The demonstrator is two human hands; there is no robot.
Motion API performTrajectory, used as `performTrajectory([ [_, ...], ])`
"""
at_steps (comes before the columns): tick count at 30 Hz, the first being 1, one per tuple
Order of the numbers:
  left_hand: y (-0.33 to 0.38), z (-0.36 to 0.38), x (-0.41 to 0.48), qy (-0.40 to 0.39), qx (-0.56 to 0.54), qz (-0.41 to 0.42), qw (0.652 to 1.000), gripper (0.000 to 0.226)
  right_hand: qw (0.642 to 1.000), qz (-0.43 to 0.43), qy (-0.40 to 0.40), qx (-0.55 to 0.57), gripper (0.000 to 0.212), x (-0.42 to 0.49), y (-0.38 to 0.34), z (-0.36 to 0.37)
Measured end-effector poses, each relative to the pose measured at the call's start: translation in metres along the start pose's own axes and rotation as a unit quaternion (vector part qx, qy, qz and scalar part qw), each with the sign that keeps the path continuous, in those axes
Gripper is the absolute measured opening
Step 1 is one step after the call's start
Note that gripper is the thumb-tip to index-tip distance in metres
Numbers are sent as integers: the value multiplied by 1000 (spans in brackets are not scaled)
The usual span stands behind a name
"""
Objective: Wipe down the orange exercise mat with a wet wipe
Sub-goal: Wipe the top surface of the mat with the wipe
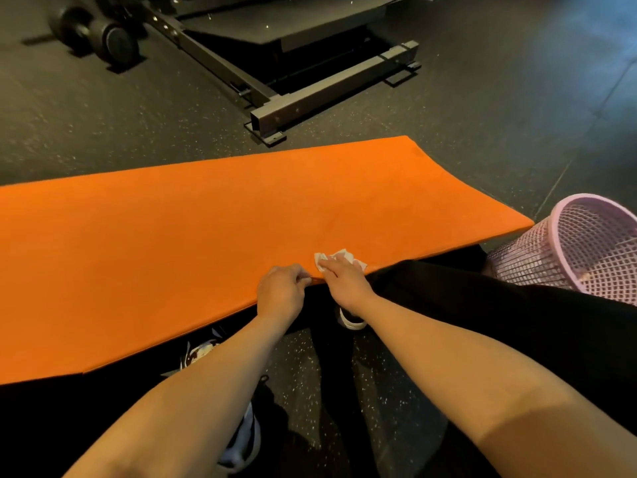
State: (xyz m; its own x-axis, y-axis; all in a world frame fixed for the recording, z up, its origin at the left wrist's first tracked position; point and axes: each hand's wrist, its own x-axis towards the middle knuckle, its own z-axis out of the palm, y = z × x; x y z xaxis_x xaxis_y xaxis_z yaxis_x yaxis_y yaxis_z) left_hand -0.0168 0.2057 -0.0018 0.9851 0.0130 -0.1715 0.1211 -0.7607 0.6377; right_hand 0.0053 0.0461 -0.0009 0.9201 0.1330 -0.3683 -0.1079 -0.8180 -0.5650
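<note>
Crouched on a dark, speckled gym floor [465,139], I work on the orange exercise mat [172,243], which stretches across the view from the left edge to a corner just beside a lilac mesh basket [593,246] on my right. My left grip [281,293] pinches the mat's near edge, fingers curled round the rim. Just to its right, my right grip [344,282] lies spread over a crumpled white wet wipe [339,257], fingers held fairly straight and pressing it flat onto the orange surface close to that same near edge. The two grips sit near each other without touching, and bits of the wipe show beyond my fingertips. Both forearms are bare.

Below the mat's edge, my black trousers [499,322] and a black-and-white trainer [351,320] show; the right leg runs under the mat's near edge towards the basket, which stands tilted. Beyond the far edge of the mat, well apart from it, the steel base frame [310,98] of a gym machine rests on the floor, and a dark dumbbell [100,32] lies at the upper left.
</note>
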Motion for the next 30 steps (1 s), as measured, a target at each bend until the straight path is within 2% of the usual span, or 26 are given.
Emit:
performTrajectory([
  [4,6,-7,-5,-1,20,-12,1000,14,1000,-15,11,21,43,-7,-4,-1],
  [9,8,-3,-3,-4,14,-39,999,10,1000,-2,-7,-9,45,-1,-12,-4],
  [15,-10,-6,6,22,28,23,999,13,999,-10,-40,-23,46,15,-23,-3],
  [18,-34,-7,14,-12,42,31,999,37,998,-13,-42,-53,46,23,-24,8],
  [22,-69,-9,25,-63,125,27,990,65,995,-21,-25,-95,45,34,-30,24],
  [25,-84,-6,25,-108,137,8,985,67,992,-53,-47,-100,46,36,-39,48],
  [30,-98,0,16,-114,170,23,979,71,982,-105,-65,-141,47,35,-36,61],
])
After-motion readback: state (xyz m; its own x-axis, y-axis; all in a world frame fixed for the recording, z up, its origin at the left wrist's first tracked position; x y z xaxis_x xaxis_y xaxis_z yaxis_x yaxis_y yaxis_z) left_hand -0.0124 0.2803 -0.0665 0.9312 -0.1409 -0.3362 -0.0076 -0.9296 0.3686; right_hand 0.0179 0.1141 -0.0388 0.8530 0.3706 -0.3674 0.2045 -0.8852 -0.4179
